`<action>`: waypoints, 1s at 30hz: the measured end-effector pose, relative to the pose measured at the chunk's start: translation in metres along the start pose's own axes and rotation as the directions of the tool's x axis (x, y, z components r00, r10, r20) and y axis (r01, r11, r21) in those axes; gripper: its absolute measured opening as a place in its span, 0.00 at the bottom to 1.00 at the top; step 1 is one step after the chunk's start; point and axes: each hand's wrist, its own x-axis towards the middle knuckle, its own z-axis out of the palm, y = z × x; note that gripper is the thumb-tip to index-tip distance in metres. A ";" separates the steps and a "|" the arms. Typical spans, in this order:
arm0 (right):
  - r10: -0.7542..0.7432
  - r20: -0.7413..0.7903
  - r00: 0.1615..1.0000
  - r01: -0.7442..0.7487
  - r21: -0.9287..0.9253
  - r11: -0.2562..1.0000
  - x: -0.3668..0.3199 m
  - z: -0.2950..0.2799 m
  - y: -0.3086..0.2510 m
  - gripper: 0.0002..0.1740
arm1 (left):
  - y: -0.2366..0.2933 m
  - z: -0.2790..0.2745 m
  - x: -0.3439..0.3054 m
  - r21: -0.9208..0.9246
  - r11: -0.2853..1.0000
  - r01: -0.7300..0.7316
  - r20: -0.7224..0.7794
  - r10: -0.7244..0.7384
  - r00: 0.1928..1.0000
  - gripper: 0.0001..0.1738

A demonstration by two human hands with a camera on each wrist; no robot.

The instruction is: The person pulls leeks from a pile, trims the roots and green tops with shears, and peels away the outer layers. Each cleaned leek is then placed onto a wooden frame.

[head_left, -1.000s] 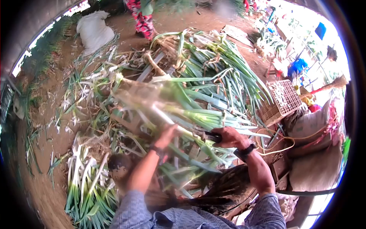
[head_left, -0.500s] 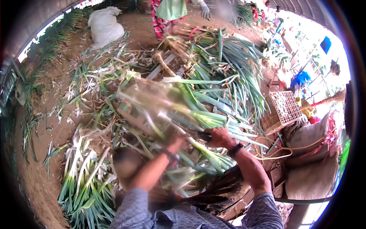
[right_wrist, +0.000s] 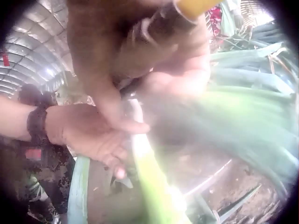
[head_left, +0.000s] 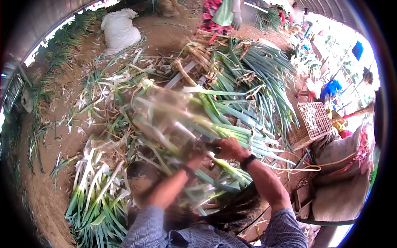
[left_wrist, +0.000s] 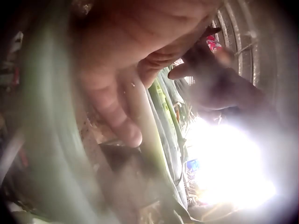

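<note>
In the left wrist view, my left hand [left_wrist: 140,42] grips the pale stem of a long green onion [left_wrist: 148,123]. The same stalk [right_wrist: 156,179] runs below both hands in the right wrist view. My right hand [head_left: 229,149] is right beside the left [head_left: 194,155], curled round the handle [right_wrist: 161,23] of a tool with a yellow end [right_wrist: 194,7]. Its working end is hidden. The right thumb lies at the white part of the stalk. Loose green onions [head_left: 235,132] lie under and in front of the hands.
A big heap of green onions [head_left: 264,78] lies ahead. At the left is a trimmed-looking bunch [head_left: 97,190]; leaf scraps [head_left: 109,89] litter the soil. A plastic crate [head_left: 310,120] and sacks [head_left: 341,182] stand right, a white sack [head_left: 120,31] far left. A person [head_left: 221,16] stands beyond the heap.
My left hand has moved right along the stalk toward my right hand, which has shifted slightly left. The person beyond the heap has come further into view and moved right.
</note>
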 end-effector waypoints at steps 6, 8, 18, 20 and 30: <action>0.097 0.054 0.994 -0.092 -0.090 0.992 -0.011 0.013 0.015 0.24 | 0.002 0.012 -0.012 0.060 0.998 -0.004 -0.073 0.008 0.997 0.30; 0.031 -0.053 0.998 -0.031 0.013 0.999 -0.021 0.015 0.015 0.22 | 0.001 0.012 -0.014 0.039 0.999 0.003 -0.057 -0.001 0.998 0.29; 0.104 -0.089 0.991 -0.105 -0.007 0.994 -0.041 0.007 0.017 0.23 | 0.008 0.035 -0.033 0.047 0.983 0.176 -0.239 -0.160 0.958 0.24; 0.122 -0.131 0.984 -0.119 0.030 0.992 -0.043 0.011 0.024 0.23 | 0.000 0.037 -0.023 0.222 0.963 0.156 -0.268 -0.094 0.959 0.25; -0.045 -0.183 0.982 0.086 0.227 0.970 -0.086 -0.030 0.009 0.31 | 0.047 0.047 -0.038 0.366 0.872 -0.325 -0.400 0.463 0.791 0.22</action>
